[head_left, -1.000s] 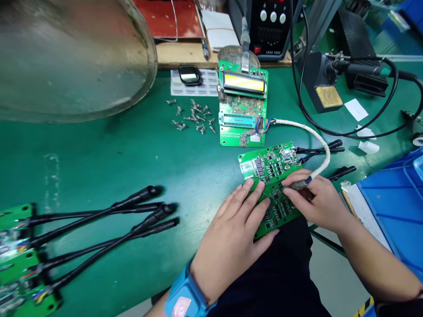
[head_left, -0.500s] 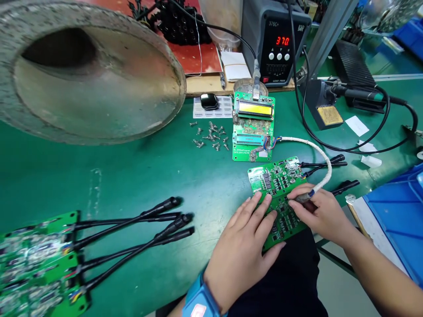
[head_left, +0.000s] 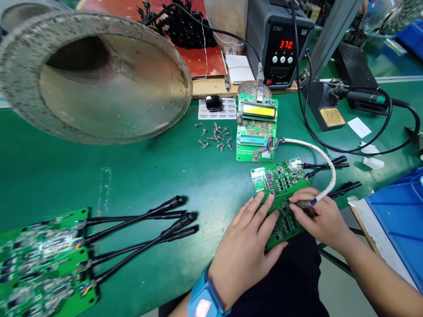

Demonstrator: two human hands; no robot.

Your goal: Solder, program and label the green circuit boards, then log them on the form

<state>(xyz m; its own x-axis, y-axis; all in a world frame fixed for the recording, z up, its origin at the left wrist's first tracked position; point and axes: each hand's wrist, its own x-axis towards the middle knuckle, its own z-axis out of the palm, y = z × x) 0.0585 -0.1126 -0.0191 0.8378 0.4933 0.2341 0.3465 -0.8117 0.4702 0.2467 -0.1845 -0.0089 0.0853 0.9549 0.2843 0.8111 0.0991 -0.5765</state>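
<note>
Only the angle of view had swung slightly since half a second earlier; both hands had kept their places. Across the green desk [head_left: 148, 176], a big metal hood [head_left: 115, 110] loomed over the far left, and a control box [head_left: 280, 48] reading 370 stood toward the far edge. Wired boards [head_left: 79, 259] lay blurred at the left end; whether those were finished, I couldn't tell. At the near edge, the left hand [head_left: 244, 246] lay flat, fingers slightly parted, clasping nothing, on the nearer circuit board [head_left: 287, 220], which seemed to overhang that edge. Directly beyond sat a similar board [head_left: 284, 174]. The right hand [head_left: 325, 220] had its grip closed, thumb against fingers, on the grey end piece [head_left: 304, 203] of a white-wrapped cable [head_left: 333, 174] from the display board [head_left: 256, 127]. Work there looked under way, not done; fingers hid any contact. Smallest, loose springs [head_left: 216, 132] lay scattered toward the far edge, untouched.
</note>
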